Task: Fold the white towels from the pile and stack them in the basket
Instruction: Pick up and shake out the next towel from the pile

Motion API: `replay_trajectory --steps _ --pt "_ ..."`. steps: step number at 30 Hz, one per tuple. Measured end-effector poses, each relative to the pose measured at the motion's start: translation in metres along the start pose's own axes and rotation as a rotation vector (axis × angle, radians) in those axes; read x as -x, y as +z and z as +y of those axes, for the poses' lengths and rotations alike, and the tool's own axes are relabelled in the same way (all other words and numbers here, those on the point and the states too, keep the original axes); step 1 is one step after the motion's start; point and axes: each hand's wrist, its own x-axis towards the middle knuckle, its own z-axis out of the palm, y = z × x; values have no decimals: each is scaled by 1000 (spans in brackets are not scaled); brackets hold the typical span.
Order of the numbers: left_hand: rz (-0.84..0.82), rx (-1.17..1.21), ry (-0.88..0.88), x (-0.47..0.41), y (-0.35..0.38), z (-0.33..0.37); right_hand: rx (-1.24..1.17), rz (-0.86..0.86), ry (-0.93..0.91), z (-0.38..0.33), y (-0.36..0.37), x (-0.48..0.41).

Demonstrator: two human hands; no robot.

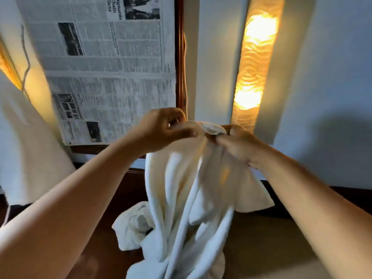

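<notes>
Pinching towel [181, 198] | left hand [163, 131], right hand [235, 146]: grip clamped on hem | newspaper [112, 67]: "chain" legible

The white terry towel [181, 198] held up at centre is smeared by motion, so its folds run together, and the bottom edge cuts off its lower end. The right hand [235, 146] has its fingertips buried in the towel's top hem. The 2 forearms leave the picture at the lower corners. A crumpled white towel [132, 224] lies partly hidden behind it. The grey printed newspaper sheet [112, 77] is cropped at the top and its small print is unreadable. A blurred cream cloth [26, 148] is cut by the left edge.
</notes>
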Motion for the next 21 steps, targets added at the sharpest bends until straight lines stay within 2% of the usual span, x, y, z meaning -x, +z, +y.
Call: replay_trajectory --steps 5,8,10,13,16,21 --pt "-455 89 -131 23 63 5 -418 175 147 0 -89 69" --pt "-524 144 -131 44 101 -6 -613 292 285 1 -132 114" --pt "-483 241 -153 53 123 4 -654 488 338 3 -167 151" --pt "-286 356 -196 57 136 45 -598 734 349 5 -205 191" --pt "-106 549 -249 46 131 100 -505 761 374 9 -226 226" --pt "-19 850 -292 23 102 183 -456 796 474 38 -254 279"
